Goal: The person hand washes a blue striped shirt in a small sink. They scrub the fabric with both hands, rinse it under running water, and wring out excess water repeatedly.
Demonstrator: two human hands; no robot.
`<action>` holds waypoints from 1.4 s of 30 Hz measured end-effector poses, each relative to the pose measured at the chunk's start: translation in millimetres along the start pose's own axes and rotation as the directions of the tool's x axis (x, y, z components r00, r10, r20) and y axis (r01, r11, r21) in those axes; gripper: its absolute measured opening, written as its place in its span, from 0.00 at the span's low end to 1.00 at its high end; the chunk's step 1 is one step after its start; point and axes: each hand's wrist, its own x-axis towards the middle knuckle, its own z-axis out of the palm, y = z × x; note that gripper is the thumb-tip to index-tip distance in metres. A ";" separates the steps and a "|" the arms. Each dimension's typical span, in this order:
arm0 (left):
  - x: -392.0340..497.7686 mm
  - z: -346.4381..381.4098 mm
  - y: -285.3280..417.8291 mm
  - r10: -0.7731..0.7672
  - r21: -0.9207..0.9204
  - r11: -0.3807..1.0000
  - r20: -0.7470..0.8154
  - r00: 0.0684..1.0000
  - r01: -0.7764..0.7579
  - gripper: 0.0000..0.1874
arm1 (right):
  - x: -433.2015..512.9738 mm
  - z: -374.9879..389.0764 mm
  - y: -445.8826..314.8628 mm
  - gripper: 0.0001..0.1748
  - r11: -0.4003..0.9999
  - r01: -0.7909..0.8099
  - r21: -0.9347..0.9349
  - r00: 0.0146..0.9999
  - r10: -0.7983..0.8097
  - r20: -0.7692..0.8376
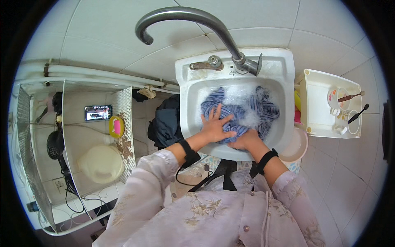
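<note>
A blue striped cloth garment [264, 108] lies wet and bunched in the white ceramic sink [193, 92], among suds and water. My left hand [217, 125] rests on its left part with the fingers spread, palm down. At the sink's near side my right hand [245, 139] presses into the cloth beside the left one. Its fingers are sunk under the fabric and hidden, so their grip does not show. Black straps circle both my wrists.
A curved metal faucet [197, 15] arches over the sink's back, near a rusty tap [209, 64]. On the left, a white rack [128, 102] holds a phone [98, 113] and a yellow soap dish [111, 127]. Cups with toothbrushes stand in a plastic shelf [318, 102]; below is a basin [293, 149].
</note>
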 end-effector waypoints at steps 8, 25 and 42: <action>123.1 29.2 -40.3 -0.118 -0.010 0.993 0.038 0.992 0.118 0.24 | -1.6 17.7 5.4 0.41 0.999 -0.023 0.024 0.993 0.026 -0.118; 87.8 2.8 -10.1 -0.177 0.051 0.984 0.373 0.911 0.170 0.32 | 12.6 20.7 8.3 0.32 0.993 -0.025 0.119 0.994 0.038 -0.107; -55.5 -58.5 2.4 -0.082 -0.741 0.627 -0.370 0.925 -0.241 0.55 | -21.5 -66.4 -35.5 0.20 -0.612 0.151 0.776 0.920 -0.199 -0.337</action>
